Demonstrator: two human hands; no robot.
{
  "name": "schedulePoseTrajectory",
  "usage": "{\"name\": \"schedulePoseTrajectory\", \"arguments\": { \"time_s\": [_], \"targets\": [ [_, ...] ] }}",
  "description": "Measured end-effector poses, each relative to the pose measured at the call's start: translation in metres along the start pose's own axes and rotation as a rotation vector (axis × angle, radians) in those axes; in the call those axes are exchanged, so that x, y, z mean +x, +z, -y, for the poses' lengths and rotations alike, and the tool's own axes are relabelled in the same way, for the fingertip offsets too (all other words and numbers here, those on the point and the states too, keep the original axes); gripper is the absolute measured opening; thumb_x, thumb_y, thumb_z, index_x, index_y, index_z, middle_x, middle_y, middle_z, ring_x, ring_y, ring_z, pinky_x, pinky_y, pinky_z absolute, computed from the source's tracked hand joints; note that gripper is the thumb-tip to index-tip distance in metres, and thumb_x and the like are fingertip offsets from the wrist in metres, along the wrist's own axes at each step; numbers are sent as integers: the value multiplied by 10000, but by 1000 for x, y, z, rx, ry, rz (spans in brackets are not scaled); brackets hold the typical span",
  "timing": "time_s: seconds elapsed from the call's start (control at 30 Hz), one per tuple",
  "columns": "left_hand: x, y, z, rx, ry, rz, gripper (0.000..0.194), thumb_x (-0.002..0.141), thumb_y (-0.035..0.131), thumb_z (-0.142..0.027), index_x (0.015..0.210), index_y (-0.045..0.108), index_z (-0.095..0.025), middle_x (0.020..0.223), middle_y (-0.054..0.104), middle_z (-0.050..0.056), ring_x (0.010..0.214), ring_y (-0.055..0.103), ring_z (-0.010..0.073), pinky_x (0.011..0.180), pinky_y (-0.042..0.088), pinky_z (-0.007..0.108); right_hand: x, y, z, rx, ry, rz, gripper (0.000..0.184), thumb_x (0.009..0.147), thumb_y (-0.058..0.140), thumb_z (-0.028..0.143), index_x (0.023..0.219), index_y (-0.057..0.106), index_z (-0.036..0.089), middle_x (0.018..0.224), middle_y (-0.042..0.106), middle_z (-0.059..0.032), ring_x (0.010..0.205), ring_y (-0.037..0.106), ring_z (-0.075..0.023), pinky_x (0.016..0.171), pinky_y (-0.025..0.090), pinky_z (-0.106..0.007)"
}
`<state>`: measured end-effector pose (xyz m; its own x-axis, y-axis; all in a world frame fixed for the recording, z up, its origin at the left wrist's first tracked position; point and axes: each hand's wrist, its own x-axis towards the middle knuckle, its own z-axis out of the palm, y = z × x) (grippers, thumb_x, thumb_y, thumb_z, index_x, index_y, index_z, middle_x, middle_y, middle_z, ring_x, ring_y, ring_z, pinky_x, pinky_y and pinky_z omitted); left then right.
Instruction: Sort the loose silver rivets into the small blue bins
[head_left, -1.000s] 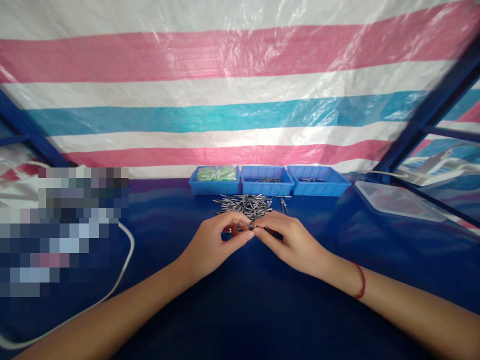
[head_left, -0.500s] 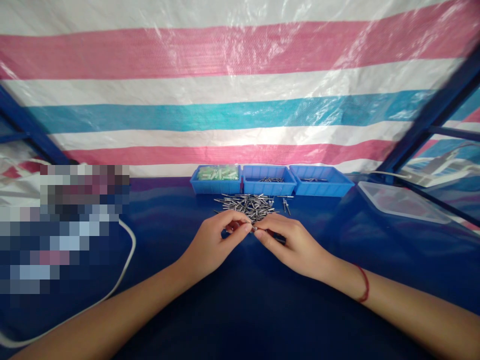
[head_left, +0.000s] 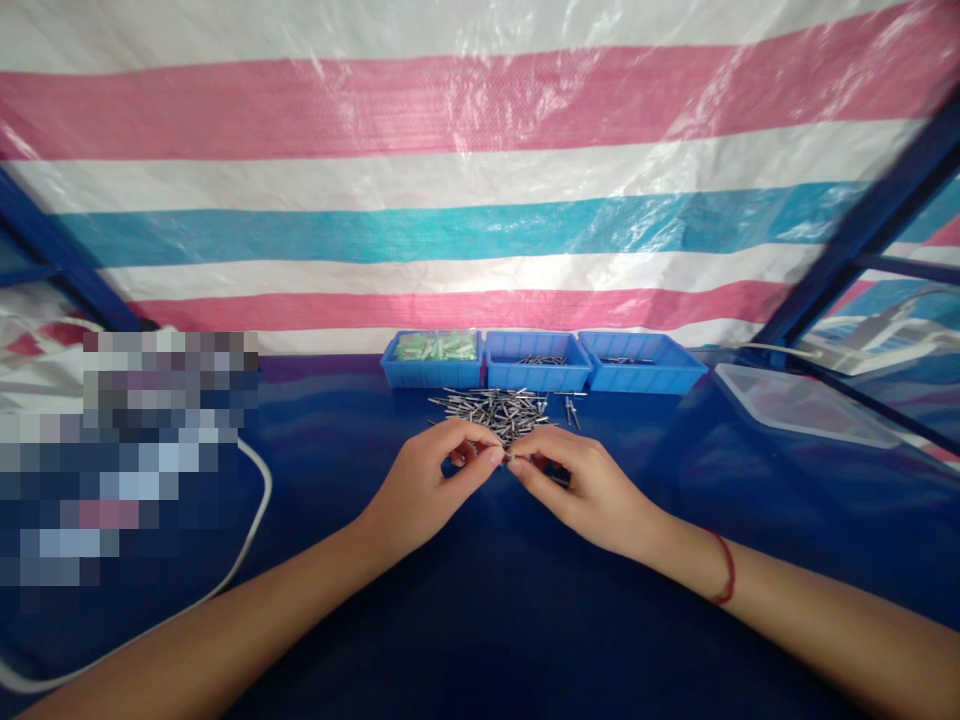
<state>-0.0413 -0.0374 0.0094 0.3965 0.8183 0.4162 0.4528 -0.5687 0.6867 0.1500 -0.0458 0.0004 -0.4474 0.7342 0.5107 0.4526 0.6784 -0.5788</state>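
Observation:
Just in front of a loose pile of silvery blind rivets (head_left: 495, 406), my two hands meet fingertip to fingertip. My left hand (head_left: 431, 480) pinches one end of a small metal rivet (head_left: 508, 457) between thumb and forefinger. The other end is in a like pinch of my right hand (head_left: 592, 485), which has a red cord at the wrist. Most of this rivet is hidden by the fingertips. A few single rivets (head_left: 572, 412) lie to the right of the pile.
Three blue bins stand in a row behind the pile. The left bin (head_left: 431, 376) has green-tinted packets, the middle bin (head_left: 536, 378) and right bin (head_left: 646, 380) some rivets. A clear plastic lid (head_left: 802, 405) lies at right; a white cable (head_left: 262, 490) curves across the left.
Hardly anything differs. My fingertips have shifted very slightly around the rivet, and both hands stay in the same place.

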Motion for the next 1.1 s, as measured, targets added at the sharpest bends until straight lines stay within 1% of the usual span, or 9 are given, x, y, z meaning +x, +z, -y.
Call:
{"name": "schedulePoseTrajectory", "arguments": {
  "time_s": [0.17,0.4,0.57,0.63,0.7,0.77,0.9,1.0,1.1],
  "targets": [
    [0,1,2,-9,-8,-28,80,845,558,-215,847,629,-178,777,624,-7,696,570,114,659,440,225,-1,-1,-1,0,32,-81,102,881,514,206,881,610,172,761,609,-24,673,547,-126,621,443,-257],
    [2,0,5,15,27,8,72,849,564,-206,859,630,-179,786,628,-12,693,563,107,654,428,213,-1,-6,6,-29,-76,-212,60,861,548,159,890,600,168,765,588,-18,659,525,-105,595,435,-232],
    [1,-1,4,49,91,36,101,867,544,-224,860,632,-175,792,641,-7,722,578,113,692,437,216,1,-10,9,-62,-180,-196,58,846,553,144,804,580,174,742,601,-18,690,545,-119,632,446,-251],
    [0,-2,4,82,77,13,118,868,541,-239,923,628,-180,824,652,-1,747,590,122,700,443,224,4,-18,4,-96,-167,-199,69,845,550,157,788,582,179,739,609,-17,688,550,-123,633,446,-257],
    [1,-5,5,124,36,-29,191,863,545,-257,1031,603,-185,870,662,6,763,598,133,684,447,230,10,-32,-5,-154,-97,-278,70,845,550,187,790,593,185,737,614,-16,660,544,-123,605,438,-257],
    [3,-9,7,179,1,-30,219,862,539,-266,1059,595,-189,903,666,13,762,601,141,668,449,238,16,-51,-20,-241,-3,-433,79,837,561,231,787,605,189,722,615,-15,619,530,-125,580,425,-264],
    [7,-18,13,354,45,95,139,866,518,-256,890,647,-208,927,662,14,861,589,173,781,434,296,23,-93,-64,-468,195,-711,108,813,563,284,794,622,196,730,616,-34,611,527,-156,591,428,-300],
    [8,-21,17,504,75,203,135,859,532,-279,874,656,-227,955,649,13,897,571,199,786,403,337,19,-113,-98,-669,291,-697,112,766,582,272,780,643,179,773,604,-77,679,536,-201,708,444,-379],
    [6,-22,18,588,74,263,134,859,538,-293,881,657,-234,967,639,13,886,569,203,753,377,340,14,-117,-119,-731,315,-662,175,730,589,270,845,660,157,826,591,-110,788,551,-251,799,433,-440]
  ]
}}
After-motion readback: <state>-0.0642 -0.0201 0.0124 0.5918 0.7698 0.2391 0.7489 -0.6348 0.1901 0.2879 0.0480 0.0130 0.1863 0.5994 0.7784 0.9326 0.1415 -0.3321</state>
